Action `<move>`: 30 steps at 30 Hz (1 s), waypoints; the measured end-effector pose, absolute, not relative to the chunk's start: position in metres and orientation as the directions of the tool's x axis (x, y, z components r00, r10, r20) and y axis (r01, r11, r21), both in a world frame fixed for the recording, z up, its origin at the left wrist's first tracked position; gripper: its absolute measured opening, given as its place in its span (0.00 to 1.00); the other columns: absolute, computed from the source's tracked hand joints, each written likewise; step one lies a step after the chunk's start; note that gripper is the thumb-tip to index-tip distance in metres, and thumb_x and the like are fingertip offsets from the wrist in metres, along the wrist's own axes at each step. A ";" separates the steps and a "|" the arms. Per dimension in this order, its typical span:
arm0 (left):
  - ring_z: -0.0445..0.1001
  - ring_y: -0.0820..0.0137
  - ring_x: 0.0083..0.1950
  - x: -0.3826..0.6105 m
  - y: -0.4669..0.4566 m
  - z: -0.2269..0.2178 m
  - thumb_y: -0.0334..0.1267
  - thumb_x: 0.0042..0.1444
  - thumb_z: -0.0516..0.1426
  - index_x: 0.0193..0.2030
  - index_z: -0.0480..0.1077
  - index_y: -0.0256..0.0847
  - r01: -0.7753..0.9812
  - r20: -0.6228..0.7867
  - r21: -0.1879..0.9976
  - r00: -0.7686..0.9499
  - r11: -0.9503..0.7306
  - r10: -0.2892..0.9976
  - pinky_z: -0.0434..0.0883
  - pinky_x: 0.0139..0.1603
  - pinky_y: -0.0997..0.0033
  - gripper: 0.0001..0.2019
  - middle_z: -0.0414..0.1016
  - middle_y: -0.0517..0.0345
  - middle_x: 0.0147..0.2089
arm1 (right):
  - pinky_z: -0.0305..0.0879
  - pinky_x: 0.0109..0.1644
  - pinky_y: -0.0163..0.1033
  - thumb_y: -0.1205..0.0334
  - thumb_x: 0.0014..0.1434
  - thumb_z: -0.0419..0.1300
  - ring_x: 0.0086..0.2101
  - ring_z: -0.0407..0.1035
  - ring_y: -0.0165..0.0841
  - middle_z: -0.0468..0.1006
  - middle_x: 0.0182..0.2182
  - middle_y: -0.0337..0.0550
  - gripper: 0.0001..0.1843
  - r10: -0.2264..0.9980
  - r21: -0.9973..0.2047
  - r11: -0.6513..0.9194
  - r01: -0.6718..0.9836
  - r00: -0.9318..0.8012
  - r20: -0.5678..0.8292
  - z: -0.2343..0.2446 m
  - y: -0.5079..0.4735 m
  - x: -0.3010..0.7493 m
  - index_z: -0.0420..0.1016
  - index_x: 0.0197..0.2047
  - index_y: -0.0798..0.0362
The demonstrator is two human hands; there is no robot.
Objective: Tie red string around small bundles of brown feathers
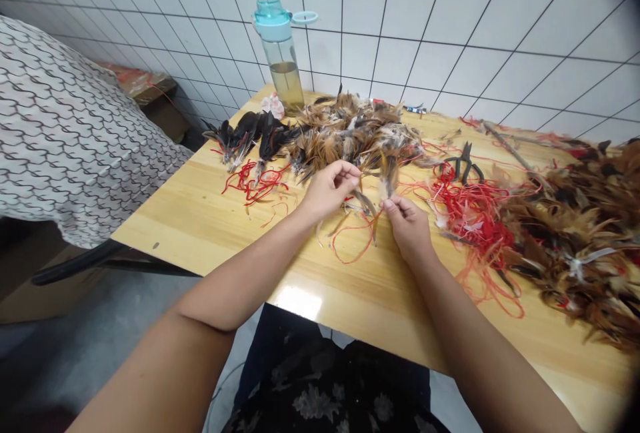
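Observation:
My right hand point(409, 225) pinches a small bunch of brown feathers point(389, 178) by its base, with the tips pointing up. To its left, my left hand point(334, 186) is closed, thumb against fingers. What it grips is too small to make out. A loop of red string point(345, 261) lies on the wooden table point(320, 286) just below the hands, beside a few loose feathers point(367, 203). Behind my left hand is a heap of brown feathers point(345, 129), with black feather bunches point(273, 136) at its left end.
Black-handled pliers point(465, 165) lie by a tangle of red string point(470, 209). A large pile of brown feathers point(590, 233) covers the table's right side. A water bottle point(284, 59) stands near the tiled wall point(370, 26). Patterned cloth point(75, 126) hangs at the left.

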State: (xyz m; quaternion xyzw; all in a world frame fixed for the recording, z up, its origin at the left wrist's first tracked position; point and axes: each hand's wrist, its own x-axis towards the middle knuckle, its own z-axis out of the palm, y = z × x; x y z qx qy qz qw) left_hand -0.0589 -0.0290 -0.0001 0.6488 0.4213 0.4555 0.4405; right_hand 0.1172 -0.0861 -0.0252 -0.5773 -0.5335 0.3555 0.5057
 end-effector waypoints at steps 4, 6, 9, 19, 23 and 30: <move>0.70 0.71 0.41 -0.072 -0.020 -0.004 0.30 0.55 0.56 0.39 0.75 0.40 0.497 0.349 0.719 0.349 -0.487 0.870 0.68 0.45 0.69 0.07 0.72 0.56 0.38 | 0.62 0.34 0.38 0.49 0.55 0.58 0.29 0.65 0.33 0.75 0.25 0.39 0.14 0.967 -0.967 0.068 0.246 0.223 0.125 -0.026 -0.086 0.120 0.74 0.31 0.51; 0.69 0.67 0.46 -0.074 -0.020 -0.008 0.29 0.57 0.55 0.42 0.76 0.42 0.602 0.373 0.552 0.441 -0.577 0.816 0.67 0.49 0.66 0.11 0.73 0.54 0.41 | 0.61 0.34 0.38 0.49 0.55 0.58 0.29 0.65 0.33 0.74 0.25 0.39 0.14 0.966 -0.965 0.065 0.255 0.226 0.125 -0.026 -0.086 0.120 0.74 0.31 0.51; 0.67 0.65 0.49 -0.072 -0.021 -0.014 0.29 0.59 0.54 0.48 0.76 0.44 0.631 0.386 0.416 0.529 -0.655 0.756 0.66 0.51 0.64 0.14 0.73 0.53 0.45 | 0.61 0.33 0.37 0.49 0.55 0.57 0.28 0.65 0.33 0.74 0.25 0.40 0.14 0.967 -0.960 0.063 0.271 0.221 0.125 -0.026 -0.086 0.120 0.73 0.31 0.51; 0.65 0.67 0.44 -0.062 -0.025 -0.014 0.34 0.59 0.57 0.40 0.77 0.44 0.519 0.314 0.426 0.683 -0.741 0.659 0.63 0.48 0.67 0.07 0.72 0.54 0.40 | 0.59 0.32 0.38 0.49 0.55 0.58 0.29 0.64 0.33 0.72 0.24 0.39 0.13 0.967 -0.962 0.051 0.269 0.227 0.114 -0.024 -0.088 0.120 0.73 0.30 0.51; 0.64 0.67 0.44 -0.059 -0.026 -0.016 0.34 0.61 0.54 0.39 0.77 0.44 0.509 0.277 0.412 0.720 -0.756 0.636 0.62 0.47 0.66 0.09 0.71 0.54 0.39 | 0.60 0.31 0.38 0.49 0.54 0.59 0.27 0.64 0.33 0.73 0.24 0.38 0.14 0.969 -0.964 0.053 0.261 0.220 0.113 -0.024 -0.088 0.119 0.72 0.29 0.50; 0.63 0.65 0.45 -0.059 -0.029 -0.008 0.31 0.61 0.50 0.37 0.70 0.40 0.507 0.359 0.391 0.685 -0.768 0.634 0.62 0.49 0.66 0.08 0.71 0.52 0.41 | 0.59 0.30 0.37 0.49 0.56 0.57 0.25 0.63 0.32 0.71 0.22 0.38 0.13 0.968 -0.944 0.067 0.323 0.208 0.140 -0.023 -0.089 0.118 0.72 0.28 0.50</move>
